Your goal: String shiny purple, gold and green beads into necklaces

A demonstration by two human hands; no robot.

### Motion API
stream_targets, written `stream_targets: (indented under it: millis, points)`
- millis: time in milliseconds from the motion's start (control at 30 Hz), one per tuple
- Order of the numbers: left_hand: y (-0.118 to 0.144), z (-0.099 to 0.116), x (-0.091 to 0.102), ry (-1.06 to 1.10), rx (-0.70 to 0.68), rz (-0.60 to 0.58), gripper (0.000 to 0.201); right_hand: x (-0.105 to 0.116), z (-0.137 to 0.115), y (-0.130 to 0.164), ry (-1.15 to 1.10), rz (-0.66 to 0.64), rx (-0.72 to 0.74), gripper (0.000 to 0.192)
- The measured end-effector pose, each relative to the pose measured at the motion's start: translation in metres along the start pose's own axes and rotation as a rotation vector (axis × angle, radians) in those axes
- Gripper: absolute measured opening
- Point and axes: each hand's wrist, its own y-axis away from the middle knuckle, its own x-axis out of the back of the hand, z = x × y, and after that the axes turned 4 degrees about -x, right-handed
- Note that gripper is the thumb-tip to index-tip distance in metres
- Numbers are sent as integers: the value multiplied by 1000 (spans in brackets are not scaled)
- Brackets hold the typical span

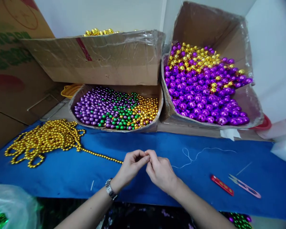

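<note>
Above the blue cloth (105,181), my left hand (131,166) and my right hand (161,171) meet fingertip to fingertip, both closed in a pinch. A string of small gold beads (102,155) runs from the tangled pile of gold bead strands (50,135) at the left to my left hand. Out from behind my right hand trails a thin white thread (192,160), loosely curled across the cloth. The fingers hide the exact spot where they pinch.
Behind stand a low carton (157,122) of purple, green and gold beads and a taller one (168,116) of larger purple and gold beads. Pink thread snips (246,188) and a red-handled cutter (222,185) lie right. A plastic bag (19,200) sits front left.
</note>
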Motion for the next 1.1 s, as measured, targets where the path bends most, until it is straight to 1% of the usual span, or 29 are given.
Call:
stream_targets:
  millis: [67,167,233,367,467,533,633,733,800,867,967,1033,1100]
  points:
    - [-2,-3,0,-7,31,30,25,-4,-1,-2,27,-12,1,29]
    - [-3,-4,4,-70,13,23,26,-6,1,-2,34,-2,1,25]
    - [-2,-2,7,-76,8,32,25,-6,2,-1,30,19,9,23]
    - [1,-1,13,31,52,41,25,-2,8,3,68,51,97,15]
    - [3,0,18,61,64,14,25,3,13,3,145,65,168,18]
    - [5,2,21,37,48,-27,24,6,16,1,200,72,196,19]
    - [5,5,25,-15,36,-136,23,7,17,-4,257,77,245,18]
    - [5,5,27,-6,75,-253,24,5,16,-11,273,74,313,19]
    - [5,2,26,42,113,-277,24,4,15,-13,268,85,343,19]
    - [6,-2,24,103,133,-232,24,4,14,-13,262,130,334,21]
    - [7,-4,19,146,98,-104,24,6,11,-7,224,229,298,28]
    - [7,-3,17,131,62,-35,22,5,8,-2,188,253,296,25]
    - [7,0,14,101,32,4,20,1,5,1,172,249,294,20]
